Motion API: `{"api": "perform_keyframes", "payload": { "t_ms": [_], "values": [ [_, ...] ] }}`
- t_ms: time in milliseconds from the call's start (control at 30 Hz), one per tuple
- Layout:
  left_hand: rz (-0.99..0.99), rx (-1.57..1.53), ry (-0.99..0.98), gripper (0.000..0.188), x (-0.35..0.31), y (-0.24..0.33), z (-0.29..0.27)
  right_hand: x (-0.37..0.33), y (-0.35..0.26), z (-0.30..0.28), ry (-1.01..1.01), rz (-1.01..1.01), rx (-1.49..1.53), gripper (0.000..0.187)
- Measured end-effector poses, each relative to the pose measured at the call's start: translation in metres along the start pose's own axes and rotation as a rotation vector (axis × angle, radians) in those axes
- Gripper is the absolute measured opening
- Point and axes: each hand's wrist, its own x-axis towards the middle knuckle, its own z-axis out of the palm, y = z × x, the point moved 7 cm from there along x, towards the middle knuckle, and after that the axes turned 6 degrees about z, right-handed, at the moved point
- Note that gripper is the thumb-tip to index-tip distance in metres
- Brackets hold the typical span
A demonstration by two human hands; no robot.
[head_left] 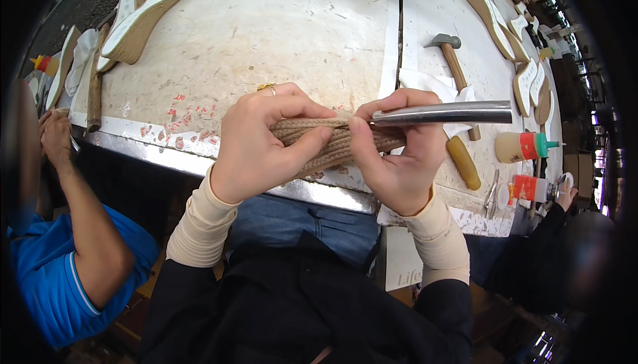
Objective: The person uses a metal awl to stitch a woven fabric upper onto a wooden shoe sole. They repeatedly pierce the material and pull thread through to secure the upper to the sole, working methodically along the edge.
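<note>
Both my hands hold a wedge shoe sole (329, 155) wrapped in tan braided rope, just over the table's near edge. My left hand (256, 138) is closed round its left end, thumb on the rope side and index finger along the top. My right hand (409, 148) grips a metal tool with a shiny tubular handle (458, 113) that points right. The thumb and fingers of that hand also press on the sole's right part. The tool's working tip is hidden at the fingertips, beside a dark gap between the rope rows.
A hammer (454, 65) lies on white cloth beyond my right hand. Nearby are a yellowish bar (463, 163), tweezers (492, 194) and a green-capped glue bottle (518, 146). Wedge soles (156, 8) lie at the far left and right. Co-workers sit both sides, one in a blue shirt (109, 258).
</note>
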Motion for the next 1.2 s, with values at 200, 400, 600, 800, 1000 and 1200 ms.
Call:
{"api": "perform_keyframes", "payload": {
  "t_ms": [200, 400, 600, 800, 1000, 1200],
  "values": [
    [0.0, 0.013, 0.019, 0.012, 0.001, -0.001, -0.001, 0.002, 0.0, -0.002, -0.079, -0.006, -0.021, 0.037],
    [-0.062, -0.097, -0.008, 0.015, -0.001, -0.007, 0.0, 0.002, 0.001, -0.001, -0.125, -0.011, -0.035, 0.035],
    [0.044, -0.056, -0.041, 0.018, -0.001, -0.001, 0.0, 0.001, -0.003, 0.0, -0.102, -0.06, -0.037, 0.036],
    [0.004, 0.002, -0.147, 0.021, 0.0, 0.004, 0.001, 0.002, 0.005, -0.007, -0.038, 0.075, 0.098, 0.028],
    [-0.071, 0.001, -0.143, 0.018, 0.006, 0.0, 0.002, 0.0, 0.006, -0.015, -0.004, 0.044, 0.167, 0.032],
    [-0.069, -0.074, -0.255, 0.019, 0.016, -0.006, 0.005, 0.002, 0.011, -0.036, 0.029, 0.055, 0.216, 0.033]
  ]
}}
